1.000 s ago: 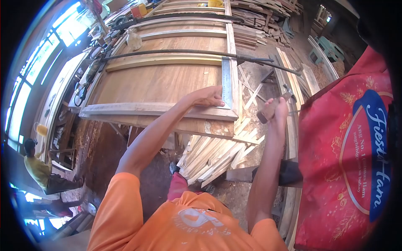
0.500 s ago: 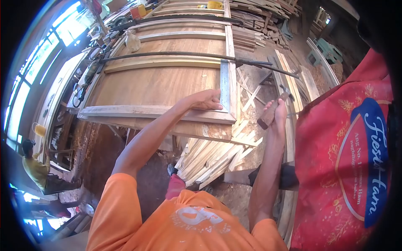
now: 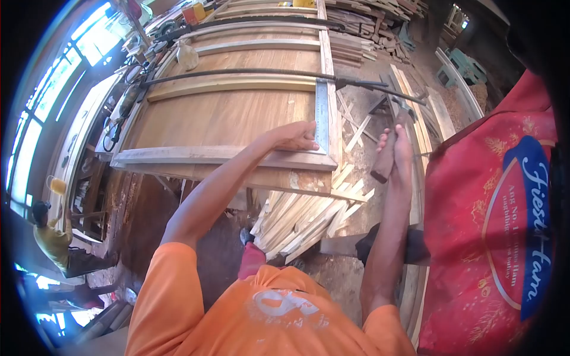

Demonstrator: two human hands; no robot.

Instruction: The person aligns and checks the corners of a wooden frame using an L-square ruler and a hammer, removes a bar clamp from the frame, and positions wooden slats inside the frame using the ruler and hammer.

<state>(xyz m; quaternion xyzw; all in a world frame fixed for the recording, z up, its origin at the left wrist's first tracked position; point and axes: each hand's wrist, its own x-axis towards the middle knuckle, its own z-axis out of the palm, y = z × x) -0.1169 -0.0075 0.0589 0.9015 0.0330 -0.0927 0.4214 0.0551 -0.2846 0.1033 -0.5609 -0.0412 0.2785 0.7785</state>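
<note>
My left hand [image 3: 295,137] is closed at the near right corner of a wooden frame [image 3: 225,155], thumb and fingers gripping a metal carpenter's square [image 3: 321,115]. One arm of the square runs along the inside of the frame's right rail; the hand partly hides its corner end. To the right of the frame, my right hand [image 3: 401,151] is wrapped round the wooden handle of a hammer [image 3: 386,161]. The hammer is in the air, its metal head pointing away from me and apart from the frame.
Long bar clamps [image 3: 249,72] lie across the frame. Below its corner is a heap of wood strips [image 3: 297,219]. A red printed tarp [image 3: 469,249] hangs at right. Another person [image 3: 53,243] is at far left. Stacked lumber [image 3: 350,47] lies at the back.
My right hand has turned the hammer, so its handle stands more upright in view and the head has shifted left and away from me. My left hand stays at the square.
</note>
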